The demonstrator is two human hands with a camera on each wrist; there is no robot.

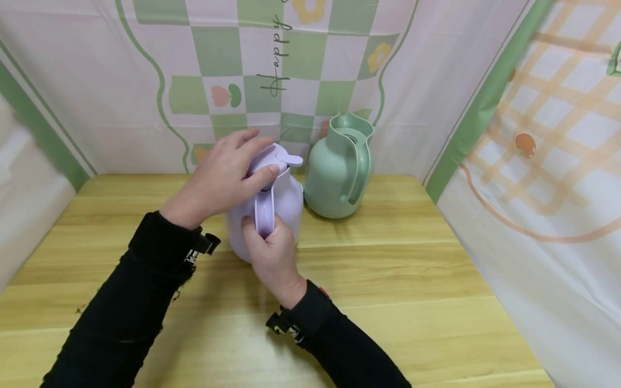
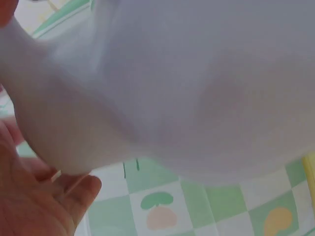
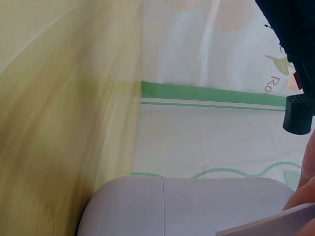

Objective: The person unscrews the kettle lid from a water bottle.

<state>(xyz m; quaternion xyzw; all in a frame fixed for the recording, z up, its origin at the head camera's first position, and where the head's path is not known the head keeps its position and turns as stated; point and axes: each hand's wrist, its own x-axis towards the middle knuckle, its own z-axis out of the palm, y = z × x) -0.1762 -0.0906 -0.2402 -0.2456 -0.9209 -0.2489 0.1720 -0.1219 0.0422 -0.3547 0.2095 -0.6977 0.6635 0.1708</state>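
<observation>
A lilac thermos jug point(image 1: 289, 202) stands upright on the table, its handle point(image 1: 264, 209) facing me. My right hand point(image 1: 275, 258) grips the lower part of that handle. Across the top, my left hand point(image 1: 218, 175) holds the lid point(image 1: 268, 157), thumb on the near side and fingers spread over the far side. A flat tab on the lid sticks out to the right. In the left wrist view the jug's pale body point(image 2: 162, 93) fills most of the picture, with fingers point(image 2: 81, 194) at its neck. The right wrist view shows the jug's side point(image 3: 123, 206).
Just right of the lilac jug, a green jug point(image 1: 335, 175) with a wavy rim stands near the back edge of the wooden table point(image 1: 398, 302). Patterned cloth point(image 1: 218, 51) hangs behind, with more cloth at both sides. A black strap with a small device circles each wrist.
</observation>
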